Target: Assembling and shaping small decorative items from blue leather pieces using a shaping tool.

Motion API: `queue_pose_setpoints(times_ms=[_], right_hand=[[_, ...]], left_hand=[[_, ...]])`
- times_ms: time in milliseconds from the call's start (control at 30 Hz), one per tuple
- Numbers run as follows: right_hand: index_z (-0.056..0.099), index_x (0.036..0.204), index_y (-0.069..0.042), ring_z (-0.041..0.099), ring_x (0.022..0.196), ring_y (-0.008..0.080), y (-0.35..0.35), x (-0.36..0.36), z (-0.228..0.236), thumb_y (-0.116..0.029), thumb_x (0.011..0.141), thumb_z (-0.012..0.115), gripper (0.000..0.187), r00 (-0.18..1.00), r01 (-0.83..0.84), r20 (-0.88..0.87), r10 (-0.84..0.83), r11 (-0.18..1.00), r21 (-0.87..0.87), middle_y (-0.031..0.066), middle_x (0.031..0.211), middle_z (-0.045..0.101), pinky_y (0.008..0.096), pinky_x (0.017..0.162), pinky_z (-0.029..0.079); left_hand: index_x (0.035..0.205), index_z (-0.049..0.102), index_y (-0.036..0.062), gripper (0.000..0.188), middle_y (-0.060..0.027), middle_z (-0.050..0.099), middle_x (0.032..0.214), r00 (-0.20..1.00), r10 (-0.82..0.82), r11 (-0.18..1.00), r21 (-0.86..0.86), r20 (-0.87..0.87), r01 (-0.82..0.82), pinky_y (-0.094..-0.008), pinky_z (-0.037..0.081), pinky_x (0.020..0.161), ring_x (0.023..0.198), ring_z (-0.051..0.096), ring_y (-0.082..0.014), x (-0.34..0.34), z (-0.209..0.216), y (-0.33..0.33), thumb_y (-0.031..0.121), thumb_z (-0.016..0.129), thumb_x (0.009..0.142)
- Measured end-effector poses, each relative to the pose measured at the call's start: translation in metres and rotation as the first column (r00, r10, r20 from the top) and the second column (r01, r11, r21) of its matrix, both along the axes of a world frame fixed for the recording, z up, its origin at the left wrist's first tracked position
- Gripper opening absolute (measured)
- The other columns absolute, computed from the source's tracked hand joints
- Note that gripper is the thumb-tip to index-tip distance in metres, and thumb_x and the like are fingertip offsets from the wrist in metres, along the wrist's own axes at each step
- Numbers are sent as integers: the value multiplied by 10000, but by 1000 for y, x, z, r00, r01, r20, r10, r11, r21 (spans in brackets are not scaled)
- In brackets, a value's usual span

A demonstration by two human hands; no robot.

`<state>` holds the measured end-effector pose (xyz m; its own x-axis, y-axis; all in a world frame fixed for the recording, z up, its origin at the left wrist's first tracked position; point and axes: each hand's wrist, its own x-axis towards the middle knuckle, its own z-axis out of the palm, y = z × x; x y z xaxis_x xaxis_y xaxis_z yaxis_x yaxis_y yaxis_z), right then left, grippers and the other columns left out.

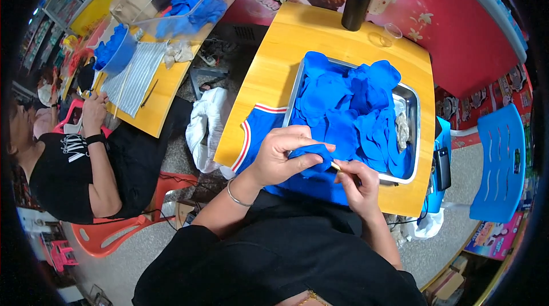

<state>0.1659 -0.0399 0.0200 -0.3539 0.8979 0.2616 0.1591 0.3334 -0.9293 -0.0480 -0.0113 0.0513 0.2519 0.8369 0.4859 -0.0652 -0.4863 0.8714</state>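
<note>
My left hand [280, 157] pinches a blue petal-shaped fabric piece [310, 150] between thumb and fingers, just over the near edge of the tray. My right hand [360, 187] is closed on a small pale stick-like thing [335, 165], whose tip meets the fabric; most of it is hidden by the fingers. Beyond both hands sits a metal tray [417, 157] heaped with blue fabric petals [337, 97]. At the tray's right side lies a crumpled clear packet [402, 126]. Blue cloth with red and white trim [251, 134] lies under the tray and toward me.
A black bottle [359, 0] and a clear cup [392, 31] stand at the table's far side. To the right is a blue chair [497, 163]. At left a seated person [68, 163] works by another table [157, 114] with a blue bowl [120, 54] and clear bin [200, 20].
</note>
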Motion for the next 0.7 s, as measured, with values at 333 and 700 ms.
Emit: queue_pose_setpoints(times_ms=[333,700], right_hand=[[563,1028,-6,562,642,124,-10,-5,-2,-117,900,566,170,879,-295,-469,89,873,-388,63,797,573,222,553,424],[620,967,41,590,636,127,2,1,15,91,807,565,176,998,63,26,-63,998,23,95,779,619,226,579,472]], left_hand=[[989,694,19,264,-23,524,643,963,-125,988,-61,240,144,-248,364,565,611,453,-114,1,-15,0,205,682,803],[1012,692,35,355,-31,521,833,995,30,994,110,-97,-19,-238,394,678,775,483,-133,-15,21,7,204,754,705]])
